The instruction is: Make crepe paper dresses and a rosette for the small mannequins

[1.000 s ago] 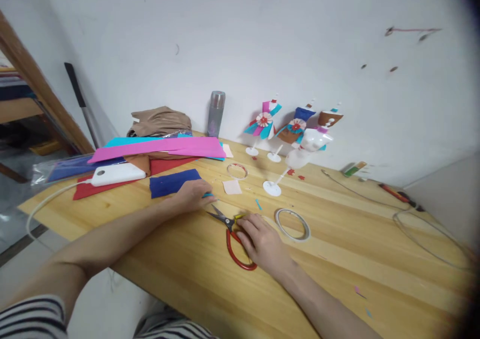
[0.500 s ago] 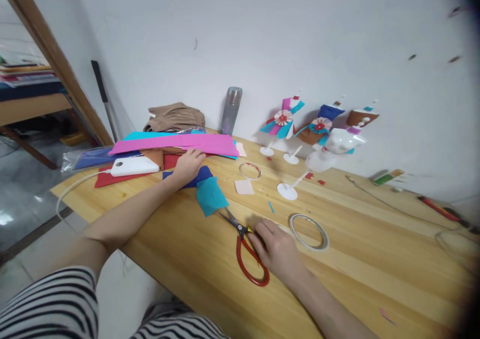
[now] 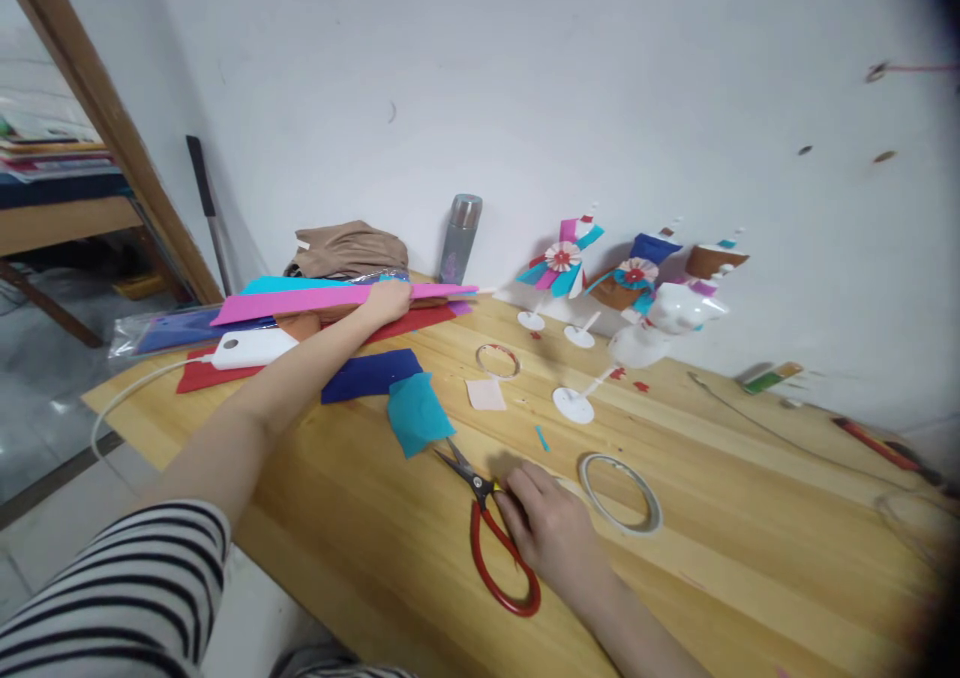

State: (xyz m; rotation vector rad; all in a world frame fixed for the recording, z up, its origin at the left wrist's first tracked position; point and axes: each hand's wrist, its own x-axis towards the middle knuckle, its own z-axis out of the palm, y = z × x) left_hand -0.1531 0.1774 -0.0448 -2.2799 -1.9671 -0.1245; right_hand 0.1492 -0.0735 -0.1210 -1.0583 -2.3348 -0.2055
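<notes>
My left hand (image 3: 388,300) reaches to the back of the table and is closed on a long pink crepe-paper sheet (image 3: 300,303), its fingers partly hidden behind it. Turquoise paper (image 3: 289,285) and red paper (image 3: 420,320) lie around that sheet. My right hand (image 3: 551,518) is closed on the scissors (image 3: 478,483), covering one of their handles. The blades are apart, and the other red handle loop shows beside the hand. Close to the blade tips lies a turquoise square (image 3: 420,415), overlapping a dark blue piece (image 3: 371,373).
Tape rolls (image 3: 621,495) and a pale pink square (image 3: 486,395) lie on the table. Behind stand small dressed figures (image 3: 562,258), a white cat-like figure (image 3: 675,308) and a grey bottle (image 3: 459,241). A white power bank (image 3: 255,348) with a cable sits left.
My left hand has moved farther back, off the dark blue piece, and the pink sheet's right part has tilted up in its grasp. My right hand stays with the scissors.
</notes>
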